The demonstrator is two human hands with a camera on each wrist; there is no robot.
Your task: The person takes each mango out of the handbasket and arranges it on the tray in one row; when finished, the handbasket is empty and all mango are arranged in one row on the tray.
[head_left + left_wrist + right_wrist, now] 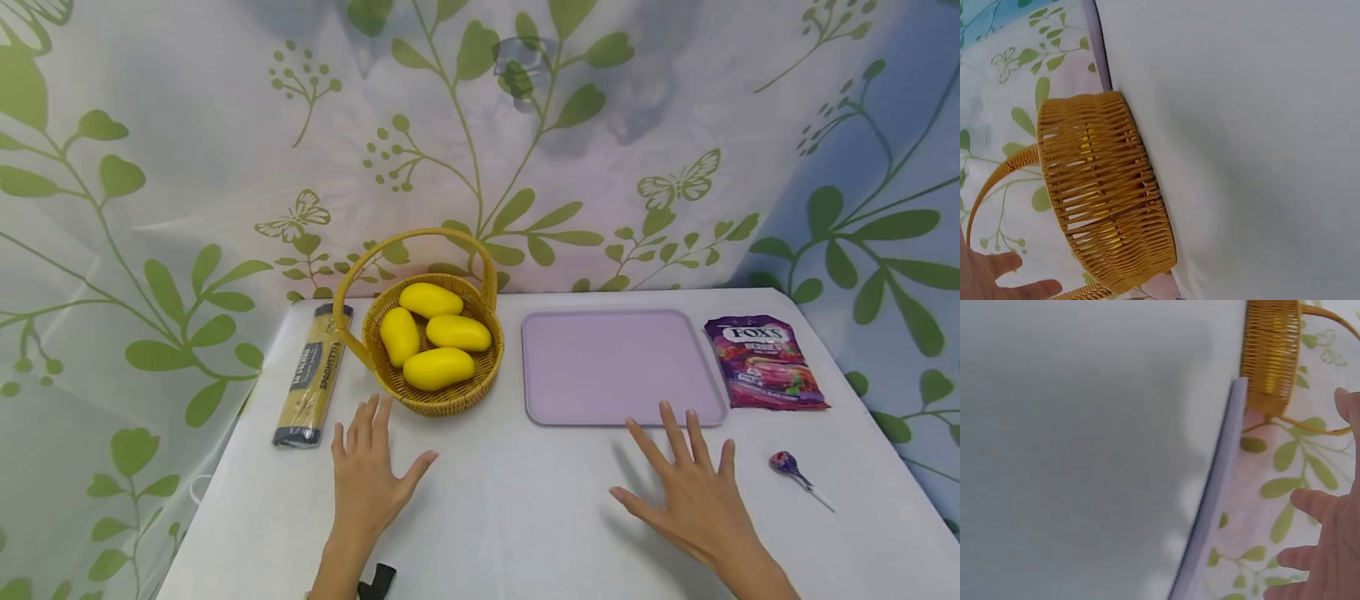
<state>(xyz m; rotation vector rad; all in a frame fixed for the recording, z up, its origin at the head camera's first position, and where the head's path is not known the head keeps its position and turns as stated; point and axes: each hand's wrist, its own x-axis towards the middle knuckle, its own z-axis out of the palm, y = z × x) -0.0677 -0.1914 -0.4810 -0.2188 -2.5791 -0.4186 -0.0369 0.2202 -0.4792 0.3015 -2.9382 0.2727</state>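
Observation:
My left hand (369,483) is held with fingers extended in front of the wicker basket (442,406), holding nothing. Several yellow mangoes (459,332) lie inside that basket, whose arched handle stands up. In the left wrist view the basket's woven side (1107,194) fills the left part, with fingertips at the lower left corner. My right hand (693,500), fingers spread and holding nothing, is near the front edge of a flat lilac tray (618,367). The tray's edge (1213,487) also shows in the right wrist view, beside the spread fingers.
A pack of spaghetti (313,375) lies left of the basket. Right of the tray is a purple Fox's candy bag (767,362), with a wrapped lollipop (801,479) nearer the front. A leaf-patterned curtain (555,150) hangs behind the white table (495,517). A black object (377,582) shows beside the left wrist.

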